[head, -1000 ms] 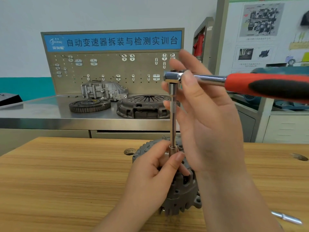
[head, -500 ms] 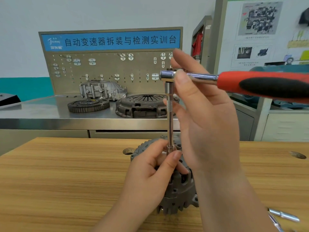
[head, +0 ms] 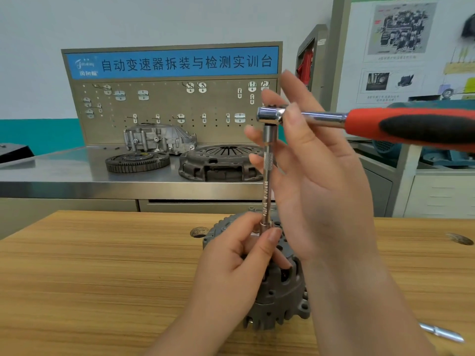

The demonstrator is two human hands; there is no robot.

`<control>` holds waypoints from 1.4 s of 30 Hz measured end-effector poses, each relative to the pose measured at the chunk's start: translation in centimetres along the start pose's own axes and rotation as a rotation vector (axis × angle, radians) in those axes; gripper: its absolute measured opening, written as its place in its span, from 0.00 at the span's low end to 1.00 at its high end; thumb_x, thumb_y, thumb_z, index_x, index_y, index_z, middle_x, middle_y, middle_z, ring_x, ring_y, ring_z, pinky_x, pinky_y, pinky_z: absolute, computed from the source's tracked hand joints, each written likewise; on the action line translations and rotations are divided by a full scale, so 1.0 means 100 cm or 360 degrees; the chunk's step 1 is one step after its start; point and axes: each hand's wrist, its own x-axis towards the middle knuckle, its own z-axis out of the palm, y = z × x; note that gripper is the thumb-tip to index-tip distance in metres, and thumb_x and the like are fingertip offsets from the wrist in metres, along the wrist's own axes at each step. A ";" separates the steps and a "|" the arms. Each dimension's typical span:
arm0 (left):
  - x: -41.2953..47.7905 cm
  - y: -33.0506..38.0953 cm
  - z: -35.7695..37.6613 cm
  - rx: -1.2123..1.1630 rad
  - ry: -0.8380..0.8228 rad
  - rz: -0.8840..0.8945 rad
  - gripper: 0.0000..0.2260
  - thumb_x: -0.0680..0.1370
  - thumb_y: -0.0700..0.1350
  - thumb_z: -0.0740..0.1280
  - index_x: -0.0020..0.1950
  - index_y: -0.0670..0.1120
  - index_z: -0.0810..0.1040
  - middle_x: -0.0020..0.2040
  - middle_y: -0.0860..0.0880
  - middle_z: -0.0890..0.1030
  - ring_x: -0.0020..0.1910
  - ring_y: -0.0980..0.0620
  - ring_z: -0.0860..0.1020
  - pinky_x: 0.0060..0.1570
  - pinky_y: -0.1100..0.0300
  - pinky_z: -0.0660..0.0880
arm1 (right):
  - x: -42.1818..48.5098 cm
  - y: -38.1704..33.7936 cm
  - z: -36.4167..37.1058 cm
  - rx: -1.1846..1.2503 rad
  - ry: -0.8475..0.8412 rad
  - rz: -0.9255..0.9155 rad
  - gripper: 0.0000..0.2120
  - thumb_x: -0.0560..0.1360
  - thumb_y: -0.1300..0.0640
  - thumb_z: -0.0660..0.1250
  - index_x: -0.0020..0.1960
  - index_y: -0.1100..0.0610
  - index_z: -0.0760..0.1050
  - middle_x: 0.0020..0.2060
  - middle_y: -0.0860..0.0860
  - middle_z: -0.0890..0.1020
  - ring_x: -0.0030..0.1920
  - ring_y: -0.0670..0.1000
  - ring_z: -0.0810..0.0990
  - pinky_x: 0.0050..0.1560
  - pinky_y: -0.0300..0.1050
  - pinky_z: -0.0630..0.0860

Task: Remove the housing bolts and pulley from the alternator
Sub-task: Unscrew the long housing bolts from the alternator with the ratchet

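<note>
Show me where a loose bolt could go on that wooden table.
The wooden table is bare left of the alternator and round hole. Right of the right hand is a smaller patch, bordered by a metal rod. The middle is crowded: left hand, ratchet, extension bar.

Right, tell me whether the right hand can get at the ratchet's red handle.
Probably yes. The right hand pinches the ratchet at its head, and the red handle juts out to the right in open air, nothing around it. The left hand pinches the extension bar down at the alternator.
</note>
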 end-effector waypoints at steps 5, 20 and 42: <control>-0.001 0.003 -0.002 0.0019 -0.0070 0.0083 0.12 0.76 0.61 0.57 0.53 0.64 0.77 0.40 0.58 0.83 0.36 0.37 0.76 0.34 0.46 0.72 | 0.000 0.000 -0.002 0.0160 -0.0064 0.0192 0.19 0.76 0.44 0.55 0.61 0.51 0.74 0.50 0.50 0.86 0.42 0.51 0.84 0.48 0.43 0.79; -0.002 0.002 -0.001 0.0020 -0.0034 0.0085 0.12 0.76 0.61 0.56 0.54 0.64 0.77 0.43 0.59 0.84 0.39 0.40 0.77 0.38 0.48 0.74 | -0.001 -0.001 0.000 0.0096 -0.0054 0.0185 0.19 0.73 0.43 0.59 0.58 0.51 0.77 0.49 0.51 0.86 0.43 0.52 0.85 0.45 0.41 0.79; 0.001 0.001 -0.002 0.0047 -0.0023 -0.0015 0.06 0.76 0.55 0.61 0.46 0.60 0.77 0.33 0.57 0.82 0.31 0.38 0.74 0.30 0.54 0.72 | 0.001 0.001 0.000 -0.0076 -0.0045 -0.0112 0.12 0.75 0.54 0.63 0.56 0.47 0.79 0.59 0.45 0.82 0.56 0.49 0.80 0.59 0.47 0.75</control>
